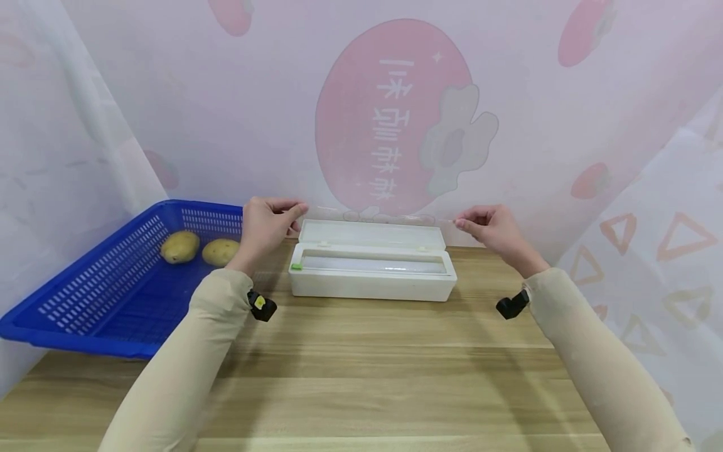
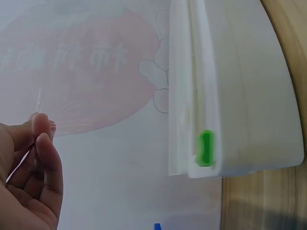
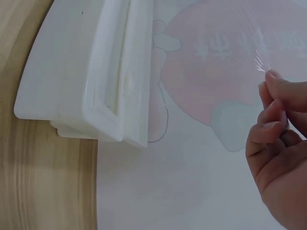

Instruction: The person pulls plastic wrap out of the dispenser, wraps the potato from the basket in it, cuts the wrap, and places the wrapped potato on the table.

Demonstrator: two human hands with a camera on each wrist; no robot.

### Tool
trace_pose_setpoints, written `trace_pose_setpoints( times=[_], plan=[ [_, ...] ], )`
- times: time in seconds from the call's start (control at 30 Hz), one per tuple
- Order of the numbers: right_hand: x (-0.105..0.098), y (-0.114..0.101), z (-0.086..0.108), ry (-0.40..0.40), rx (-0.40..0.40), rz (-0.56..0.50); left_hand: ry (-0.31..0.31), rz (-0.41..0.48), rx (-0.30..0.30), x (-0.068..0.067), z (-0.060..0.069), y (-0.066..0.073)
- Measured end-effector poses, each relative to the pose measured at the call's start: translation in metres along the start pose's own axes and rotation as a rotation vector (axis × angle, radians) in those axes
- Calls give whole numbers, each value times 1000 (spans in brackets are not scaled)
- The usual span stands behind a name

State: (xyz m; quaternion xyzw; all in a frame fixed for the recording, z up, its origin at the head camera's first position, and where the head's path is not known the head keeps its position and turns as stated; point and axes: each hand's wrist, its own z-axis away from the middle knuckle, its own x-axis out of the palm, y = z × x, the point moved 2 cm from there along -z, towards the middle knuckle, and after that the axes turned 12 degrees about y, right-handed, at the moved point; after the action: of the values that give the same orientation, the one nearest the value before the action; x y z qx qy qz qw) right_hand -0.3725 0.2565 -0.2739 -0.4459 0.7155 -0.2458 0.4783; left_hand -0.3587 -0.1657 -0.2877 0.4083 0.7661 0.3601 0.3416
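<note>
1. Landmark: I take the one white box [image 1: 373,285] as reference. It stands on the one wooden table [image 1: 395,364]; its one lid [image 1: 373,233] is hinged open at the far side.
2. Left hand (one) [image 1: 268,227]: I read it as grasping, thumb and fingertips pinching an edge of the clear film, above the box's far left corner.
3. Right hand (one) [image 1: 494,231]: I read it as grasping, pinching the film's other end, beyond the box's right end.
4. Film: I count one clear film [image 3: 260,62], spanning both hands above and behind the box; its full outline I cannot tell.
5. Box fittings: I count one green slider [image 1: 296,267] at the box's left end and one pale roll [image 1: 373,264] in its opening.
6. Basket: I locate one blue basket [image 1: 85,343] left of the box, partly hidden by the left forearm.
7. Potatoes: I count two potatoes [image 1: 181,247] in the basket, side by side, at its far end, left of the box.
8. Backdrop: I note one printed sheet [image 1: 271,119] behind the box.
</note>
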Motion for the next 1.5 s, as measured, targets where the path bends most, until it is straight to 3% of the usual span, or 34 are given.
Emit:
trace_pose_setpoints(
  times=[0.37, 0.77, 1.03, 1.5],
  plan=[
    [-6, -11, -16, 86, -119, 94, -5, -10, 88, -4, -18, 18],
    [-16, -34, -32, 147, -236, 90, 32, -26, 115, -7, -36, 36],
    [-23, -48, -43, 190, -262, 104, 38, -19, 149, -10, -49, 53],
    [-22, -65, -49, 356, -281, 92, 90, -30, 171, -16, -61, 77]
  ],
)
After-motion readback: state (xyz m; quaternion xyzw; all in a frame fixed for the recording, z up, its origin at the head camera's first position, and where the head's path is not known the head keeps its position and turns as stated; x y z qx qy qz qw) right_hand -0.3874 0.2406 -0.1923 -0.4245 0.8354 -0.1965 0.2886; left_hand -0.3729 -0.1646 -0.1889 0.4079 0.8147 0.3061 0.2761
